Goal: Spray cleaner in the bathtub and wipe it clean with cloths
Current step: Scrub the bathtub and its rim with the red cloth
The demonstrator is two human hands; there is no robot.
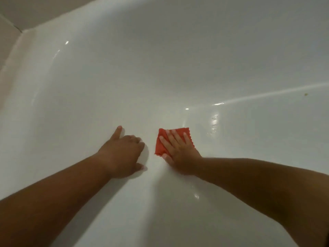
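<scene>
a small red square cloth with a zigzag-cut edge (159, 145) lies flat on the glossy white inner surface of the bathtub (160, 68), low down where the tub's sloping wall curves into its floor. the right hand (179, 154) lies on top of the cloth, palm down. its fingers are straight and slightly spread, pressing the fabric against the tub rather than curling round it, and its thumb reaches past the cloth's near corner onto the bare enamel. the cloth's left edge and far right corner show from under the hand.

just left of the cloth, and apart from it, the left hand (122, 154) rests on the tub and holds nothing. its index finger points straight away from the person, the thumb is stretched toward the cloth, and the other fingers seem loosely bent with their tips on the surface, though the blur makes this hard to judge. both bare forearms reach in from the near side.

to the right of the cloth the tub surface carries wet-looking glints and a bright streak of reflected light. well to the right of the cloth and further off, a tiny brownish speck (305, 94) sits on the white. far up and to the left of the cloth, the tub's rim meets a pale tiled wall (7, 32) at a corner.
</scene>
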